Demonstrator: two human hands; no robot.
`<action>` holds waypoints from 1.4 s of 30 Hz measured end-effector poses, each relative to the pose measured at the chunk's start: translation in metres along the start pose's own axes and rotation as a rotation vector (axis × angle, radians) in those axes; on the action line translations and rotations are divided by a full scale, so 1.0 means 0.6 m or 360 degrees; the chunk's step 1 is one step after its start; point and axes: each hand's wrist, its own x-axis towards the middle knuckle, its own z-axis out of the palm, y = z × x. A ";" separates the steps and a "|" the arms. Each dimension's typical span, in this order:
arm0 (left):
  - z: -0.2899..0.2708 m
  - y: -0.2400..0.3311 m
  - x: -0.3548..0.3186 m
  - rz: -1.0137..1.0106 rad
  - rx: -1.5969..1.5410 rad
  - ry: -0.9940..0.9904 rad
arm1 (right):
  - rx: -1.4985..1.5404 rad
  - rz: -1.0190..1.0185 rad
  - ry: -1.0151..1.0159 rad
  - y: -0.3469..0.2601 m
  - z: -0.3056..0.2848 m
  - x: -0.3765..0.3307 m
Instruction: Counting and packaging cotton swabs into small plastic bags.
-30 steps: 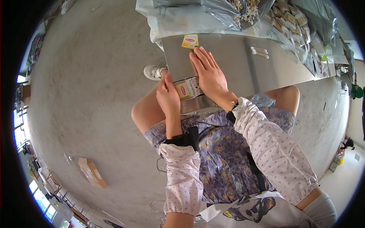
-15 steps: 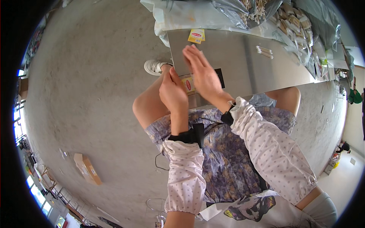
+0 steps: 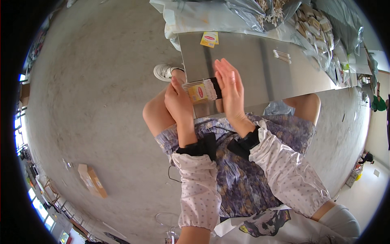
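Observation:
My left hand (image 3: 178, 99) is closed on the left end of a pack of cotton swabs (image 3: 200, 92) with a yellow, white and red card at its front. The pack lies level over the table's near left edge, its white tips toward the right. My right hand (image 3: 232, 91) stands upright beside those tips, fingers stretched out and holding nothing. Between the tips and my right palm a flat black piece (image 3: 218, 88) shows. Whether the palm touches it I cannot tell.
The metal table (image 3: 243, 53) spans the space ahead of my knees. Yellow cards (image 3: 209, 39) lie at its far left, and several loose cotton swabs (image 3: 282, 56) farther right. Plastic bags of swabs (image 3: 270, 14) and a heap of small packs (image 3: 319, 28) line the far side. A cardboard box (image 3: 92, 181) sits on the floor.
My right hand has drawn back to the right of the pack, uncovering its card and white tips. My left hand has shifted slightly left and nearer with the pack.

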 end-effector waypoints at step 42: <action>0.442 0.367 0.024 0.1590 0.1389 -0.0361 | -0.1921 -0.0875 -0.0097 -0.160 -0.366 0.102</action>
